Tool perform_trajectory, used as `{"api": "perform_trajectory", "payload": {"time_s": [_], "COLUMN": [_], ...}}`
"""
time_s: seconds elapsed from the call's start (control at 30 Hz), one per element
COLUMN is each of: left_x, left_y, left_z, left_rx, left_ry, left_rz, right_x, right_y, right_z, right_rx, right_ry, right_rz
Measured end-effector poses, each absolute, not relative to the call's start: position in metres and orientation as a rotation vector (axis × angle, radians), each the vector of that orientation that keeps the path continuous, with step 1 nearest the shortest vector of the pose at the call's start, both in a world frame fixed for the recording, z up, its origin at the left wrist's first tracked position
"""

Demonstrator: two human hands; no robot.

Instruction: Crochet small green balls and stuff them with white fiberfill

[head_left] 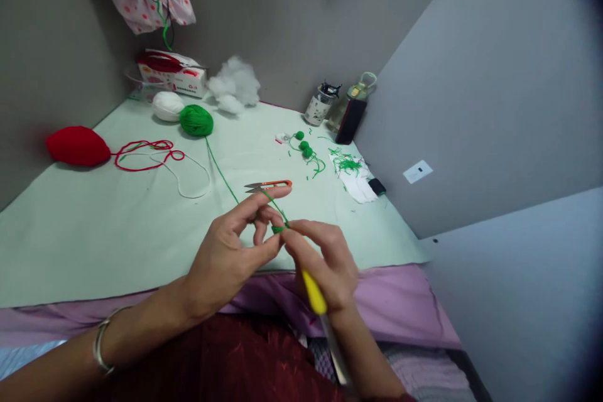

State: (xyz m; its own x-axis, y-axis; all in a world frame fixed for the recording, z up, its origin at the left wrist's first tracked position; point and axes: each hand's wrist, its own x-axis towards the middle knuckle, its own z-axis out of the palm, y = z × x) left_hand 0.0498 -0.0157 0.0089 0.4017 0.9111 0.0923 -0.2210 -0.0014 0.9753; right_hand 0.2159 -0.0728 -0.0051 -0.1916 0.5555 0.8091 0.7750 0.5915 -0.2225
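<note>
Clock centred on the piece, 12 pointing away from the wearer.

Nearest: tool (313, 292), yellow-handled, under the right hand (330, 257), its butt toward 5. Right thumb and forefinger are pinched in at the piece and grip the tool; its tip is hidden. Left hand (230, 248): thumb and fingertips pinch the small green piece (279, 228); forefinger extended, with yarn (221, 171) led over it.

Beyond: snips (268, 186) at 12, lying untouched. Yarn runs toward 11 to the green ball (196, 120), uncut.

At 1: 3 small balls (308, 152), close together, tails trailing. At 2: clippings (348, 164) on white paper (358, 191). At 10: red yarn (78, 146).

Farther: white ball (167, 106) just beside the green; stuffing (234, 85) between 11 and 12; pen cup (317, 108) at 1.

Progress, judged: 3 small balls appear worked to a round shape, though their tails look untrimmed. The piece in hand looks early: small, not ball-shaped, and joined to its supply. Most of its working seems left. Stitch count: cannot tell, fingers cover it.
</note>
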Motion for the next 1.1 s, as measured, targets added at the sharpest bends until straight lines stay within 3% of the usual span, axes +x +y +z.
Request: {"api": "perform_trajectory", "payload": {"time_s": [0.1, 0.33, 0.43, 0.63, 0.73, 0.87, 1.1], "left_x": [0.051, 0.048, 0.049, 0.051, 0.048, 0.048, 0.048], "left_y": [-0.011, -0.004, -0.007, -0.005, 0.001, 0.002, -0.003], "left_z": [0.011, 0.012, 0.008, 0.007, 0.009, 0.008, 0.000], "left_rx": [0.939, 0.923, 0.998, 0.828, 0.705, 0.731, 1.103], "left_ry": [0.574, 0.478, 0.471, 0.529, 0.490, 0.455, 0.468], "left_rz": [0.808, 0.821, 0.855, 0.792, 0.657, 0.736, 0.801], "right_x": [0.214, 0.209, 0.205, 0.205, 0.210, 0.210, 0.208], "right_y": [-0.072, -0.056, -0.056, -0.064, -0.060, -0.052, -0.054], "right_z": [-0.011, -0.001, -0.003, -0.013, -0.011, -0.007, -0.014], "right_rx": [-1.054, -0.872, -0.907, -1.046, -0.994, -0.846, -0.899], "right_ry": [-1.767, -1.256, -1.341, -1.660, -1.502, -1.165, -1.162], "right_rz": [-0.327, 0.476, 0.434, -0.232, 0.030, 0.540, 0.633]}}
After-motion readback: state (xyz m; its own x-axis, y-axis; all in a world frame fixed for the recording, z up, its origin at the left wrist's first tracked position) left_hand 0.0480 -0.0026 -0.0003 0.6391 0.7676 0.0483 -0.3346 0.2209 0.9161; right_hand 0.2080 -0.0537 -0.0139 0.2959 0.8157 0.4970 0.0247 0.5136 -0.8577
